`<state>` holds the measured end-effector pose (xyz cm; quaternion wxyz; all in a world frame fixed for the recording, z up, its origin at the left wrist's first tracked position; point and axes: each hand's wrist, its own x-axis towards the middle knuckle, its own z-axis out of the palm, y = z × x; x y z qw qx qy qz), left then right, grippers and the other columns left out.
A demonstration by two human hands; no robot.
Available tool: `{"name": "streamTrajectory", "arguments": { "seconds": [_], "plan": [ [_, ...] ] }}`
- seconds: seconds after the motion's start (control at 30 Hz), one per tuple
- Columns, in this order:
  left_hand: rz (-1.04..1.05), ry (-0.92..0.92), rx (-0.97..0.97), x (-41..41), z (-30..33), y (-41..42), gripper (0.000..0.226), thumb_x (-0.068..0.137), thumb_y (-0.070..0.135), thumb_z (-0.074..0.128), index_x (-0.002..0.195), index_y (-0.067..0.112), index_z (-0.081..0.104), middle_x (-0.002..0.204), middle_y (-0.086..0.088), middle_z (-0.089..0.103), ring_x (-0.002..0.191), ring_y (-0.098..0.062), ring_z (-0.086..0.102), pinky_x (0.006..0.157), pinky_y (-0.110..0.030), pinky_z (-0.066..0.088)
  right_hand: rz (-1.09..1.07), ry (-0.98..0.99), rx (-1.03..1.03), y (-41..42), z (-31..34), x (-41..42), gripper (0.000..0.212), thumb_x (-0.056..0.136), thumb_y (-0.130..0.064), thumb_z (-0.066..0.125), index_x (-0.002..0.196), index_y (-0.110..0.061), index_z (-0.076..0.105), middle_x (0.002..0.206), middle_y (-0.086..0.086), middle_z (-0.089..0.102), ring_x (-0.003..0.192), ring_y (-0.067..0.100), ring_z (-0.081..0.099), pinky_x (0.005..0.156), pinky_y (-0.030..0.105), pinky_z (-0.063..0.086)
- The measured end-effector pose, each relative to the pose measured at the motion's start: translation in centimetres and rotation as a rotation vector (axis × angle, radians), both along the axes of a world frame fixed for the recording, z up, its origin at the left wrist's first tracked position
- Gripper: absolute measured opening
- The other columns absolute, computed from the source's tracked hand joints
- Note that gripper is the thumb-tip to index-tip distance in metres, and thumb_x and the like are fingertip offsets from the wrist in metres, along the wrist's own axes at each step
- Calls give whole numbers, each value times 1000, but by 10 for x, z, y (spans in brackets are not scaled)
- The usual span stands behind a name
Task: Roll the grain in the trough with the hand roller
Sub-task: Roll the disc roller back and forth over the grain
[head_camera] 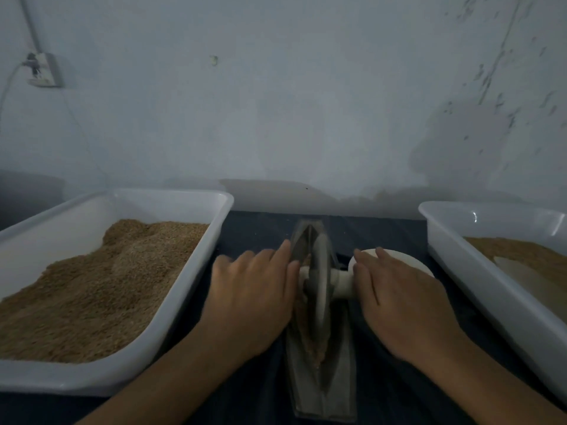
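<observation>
Dark cloth (pixel 251 234) carries grain (pixel 92 289) tubs flanking the grain-filled trough (pixel 322 378).

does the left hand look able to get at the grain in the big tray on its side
Probably yes: the left hand rests on the roller's axle, and the open-topped tray of grain sits right beside it with nothing between.

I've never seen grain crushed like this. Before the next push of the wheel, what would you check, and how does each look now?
1. Left hand on the handle: ok, flat on it.
2. Right hand on the handle: ok, flat on it.
3. Wheel seated in the trough: ok.
4. Grain in the wheel's path: ok.
5. Trough steady on the cloth: cannot tell.
</observation>
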<state>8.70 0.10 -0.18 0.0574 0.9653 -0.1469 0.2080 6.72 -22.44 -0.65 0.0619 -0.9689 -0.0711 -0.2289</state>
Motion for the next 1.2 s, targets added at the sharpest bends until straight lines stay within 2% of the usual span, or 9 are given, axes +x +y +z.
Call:
{"name": "streamTrajectory", "arguments": {
  "seconds": [0.17,0.33,0.5,0.6,0.73,0.87,0.93,1.0,1.2],
  "plan": [
    [14,-11,4,-19,-1,4,66,106,52,5,157,30,42,125,14,68,102,-12,65,88,-44,48,-6,-154,-112,6,7,-21,51,104,-44,23,111,-32,73,103,-10,77,101,11,73,66,28,56],
    [77,61,-8,58,2,-11,50,110,41,18,144,24,51,150,8,57,119,-26,62,93,-44,45,-48,41,-313,5,19,59,29,104,-33,28,78,-21,33,70,-6,43,58,12,38,49,30,26],
    [154,235,-41,109,6,-13,44,110,37,26,143,24,53,160,6,47,126,-31,59,93,-48,44,-153,117,-136,14,37,118,40,104,-29,28,70,-18,45,68,-1,46,59,16,38,53,29,21],
    [101,63,95,76,2,-9,40,108,37,16,104,24,53,136,3,64,96,-29,66,68,-39,37,-90,71,-77,16,34,90,31,104,-21,37,74,-17,33,72,-2,39,70,20,46,65,35,48],
    [-35,-33,-62,13,-5,5,58,109,48,11,136,28,57,134,7,68,106,-14,68,81,-37,50,-41,-48,-100,15,15,18,45,108,-32,27,73,-27,54,80,-4,66,108,24,70,67,34,52],
    [-99,-146,-126,-25,-15,16,57,110,49,25,148,18,56,145,1,63,123,-14,65,95,-43,55,7,-312,-119,11,1,-24,44,103,-36,36,88,-32,77,102,-7,79,99,13,76,67,27,58],
    [-105,-116,-130,-17,-11,13,56,110,49,25,149,21,53,147,2,61,127,-14,62,97,-45,53,-9,-206,-111,9,6,-16,46,103,-39,28,77,-37,66,82,-13,73,83,8,73,56,11,36],
    [-96,7,-126,8,-1,3,56,109,51,19,154,27,43,154,6,53,139,-15,51,106,-48,44,-63,-45,-189,7,9,10,40,102,-41,20,72,-34,45,66,-11,53,61,5,55,49,19,23],
    [138,105,-69,103,18,-29,49,107,42,22,146,24,45,138,-5,63,132,-29,49,99,-53,39,-139,113,-269,2,22,101,24,97,-13,50,84,-15,30,87,3,50,79,23,52,62,38,49]
  ]
}}
